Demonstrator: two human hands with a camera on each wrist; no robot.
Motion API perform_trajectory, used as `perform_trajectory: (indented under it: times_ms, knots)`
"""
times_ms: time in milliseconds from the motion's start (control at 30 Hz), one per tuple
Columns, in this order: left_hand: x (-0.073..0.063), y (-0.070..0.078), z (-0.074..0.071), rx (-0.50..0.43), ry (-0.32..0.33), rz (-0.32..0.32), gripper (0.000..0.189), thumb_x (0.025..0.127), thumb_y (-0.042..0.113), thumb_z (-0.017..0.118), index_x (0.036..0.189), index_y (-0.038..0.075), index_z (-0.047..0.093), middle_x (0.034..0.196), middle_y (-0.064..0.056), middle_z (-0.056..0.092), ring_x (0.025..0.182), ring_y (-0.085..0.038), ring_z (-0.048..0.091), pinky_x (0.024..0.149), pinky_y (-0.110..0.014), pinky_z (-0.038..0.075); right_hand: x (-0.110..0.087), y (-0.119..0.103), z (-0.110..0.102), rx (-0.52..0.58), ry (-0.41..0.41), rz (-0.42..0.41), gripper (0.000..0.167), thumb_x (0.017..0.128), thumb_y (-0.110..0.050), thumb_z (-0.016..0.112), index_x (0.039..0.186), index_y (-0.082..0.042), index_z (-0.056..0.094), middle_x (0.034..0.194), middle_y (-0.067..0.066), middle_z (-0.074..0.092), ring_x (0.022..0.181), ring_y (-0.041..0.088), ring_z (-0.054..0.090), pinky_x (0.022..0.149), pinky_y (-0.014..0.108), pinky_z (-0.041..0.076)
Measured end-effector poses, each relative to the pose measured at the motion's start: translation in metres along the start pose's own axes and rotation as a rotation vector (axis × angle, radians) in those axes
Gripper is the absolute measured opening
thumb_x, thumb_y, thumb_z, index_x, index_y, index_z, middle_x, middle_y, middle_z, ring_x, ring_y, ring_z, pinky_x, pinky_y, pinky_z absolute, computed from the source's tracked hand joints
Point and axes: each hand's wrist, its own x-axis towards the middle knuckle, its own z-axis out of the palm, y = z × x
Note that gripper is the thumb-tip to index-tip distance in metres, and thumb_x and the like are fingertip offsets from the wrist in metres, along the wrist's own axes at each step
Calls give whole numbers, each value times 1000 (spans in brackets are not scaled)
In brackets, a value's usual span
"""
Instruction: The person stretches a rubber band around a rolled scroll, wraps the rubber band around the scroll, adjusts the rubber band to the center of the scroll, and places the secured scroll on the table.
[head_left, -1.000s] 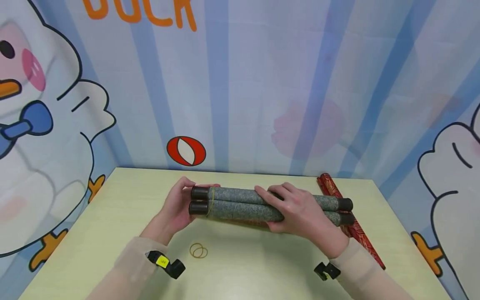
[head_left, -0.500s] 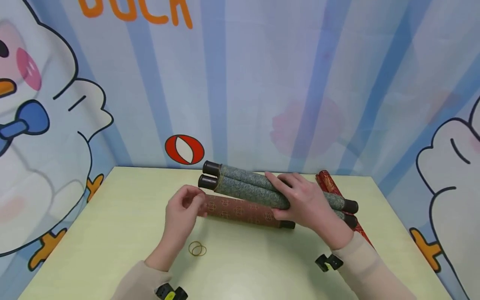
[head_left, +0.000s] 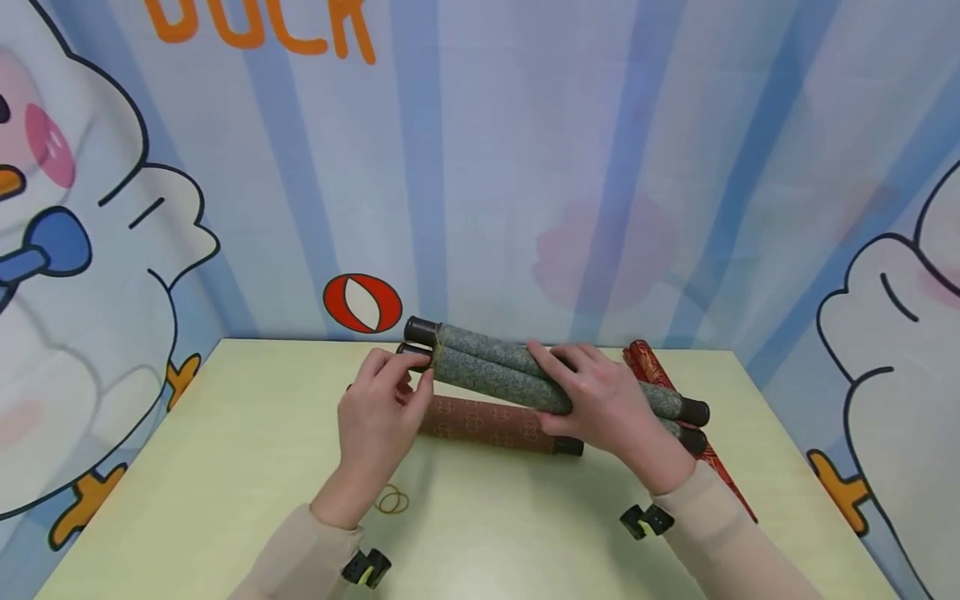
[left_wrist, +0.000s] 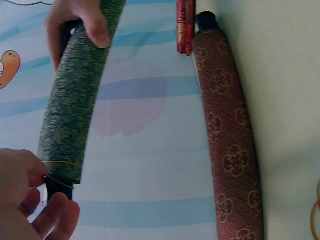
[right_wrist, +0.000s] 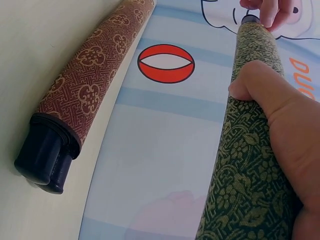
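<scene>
A green patterned scroll [head_left: 487,367], rolled from both sides into two parallel rolls with black end knobs, is held tilted above the table, left end higher. My right hand [head_left: 603,404] grips it past its middle, the thumb lying along the cloth in the right wrist view. A thin rubber band [left_wrist: 62,162] circles its left end, just inside the knobs. My left hand [head_left: 378,417] pinches that band at the edge of the scroll. Below and behind the left hand lies a brown scroll [head_left: 487,423] with a flower pattern, its left part partly hidden.
A red patterned scroll [head_left: 651,367] lies slantwise at the right of the table [head_left: 187,467], partly behind the green scroll and right arm. Loose rubber bands [head_left: 392,512] lie beside the left forearm. A printed curtain [head_left: 487,167] stands behind the table's back edge.
The green scroll's left end has been raised, uncovering the brown scroll below. My left hand left that end, passed over the brown scroll, then came up to the band. The right hand keeps its grip.
</scene>
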Motion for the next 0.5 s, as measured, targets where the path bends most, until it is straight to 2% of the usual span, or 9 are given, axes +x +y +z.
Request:
perform_trajectory:
  times_ms: [133, 233, 300, 333, 400, 500]
  knots:
    - [3, -1, 2, 35, 26, 15, 12, 90, 7, 83, 101, 6, 78, 90, -9, 60, 69, -20, 66, 50, -36, 55, 0, -1, 1, -9, -6, -5, 93, 76, -48, 94, 153, -9, 59, 122, 15, 70, 103, 32, 70, 64, 41, 62]
    - [9, -6, -2, 73, 59, 109, 15, 89, 8, 82, 103, 6, 76, 96, -12, 62, 81, -27, 66, 53, -40, 57, 0, -1, 0, -15, -6, -9, 94, 75, -48, 95, 153, -10, 58, 122, 15, 70, 103, 32, 70, 65, 41, 62]
    - [18, -10, -10, 96, 32, 200, 22, 88, 9, 82, 109, 7, 76, 105, -14, 65, 94, -33, 66, 64, -46, 59, 0, 0, 0, -11, -6, -15, 94, 75, -47, 95, 154, -11, 58, 123, 15, 70, 102, 32, 70, 64, 41, 61]
    - [23, -12, -15, 107, -5, 246, 27, 88, 9, 84, 113, 8, 76, 110, -15, 67, 100, -36, 65, 71, -49, 59, 0, 0, -1, -11, -5, -20, 94, 75, -46, 96, 154, -11, 59, 123, 14, 70, 102, 31, 70, 63, 41, 61]
    - [35, -16, -27, 115, -125, 319, 38, 86, 11, 87, 122, 10, 76, 119, -15, 68, 108, -38, 64, 85, -57, 56, 0, 1, -2, -8, -3, -31, 93, 74, -44, 96, 154, -12, 59, 122, 13, 70, 101, 31, 69, 60, 40, 59]
    - [52, -17, -42, 144, -362, 351, 55, 82, 16, 93, 134, 11, 74, 132, -12, 69, 122, -38, 63, 101, -61, 51, -1, 3, -4, -14, 1, -58, 94, 73, -43, 96, 154, -13, 59, 122, 13, 70, 102, 30, 69, 59, 40, 58]
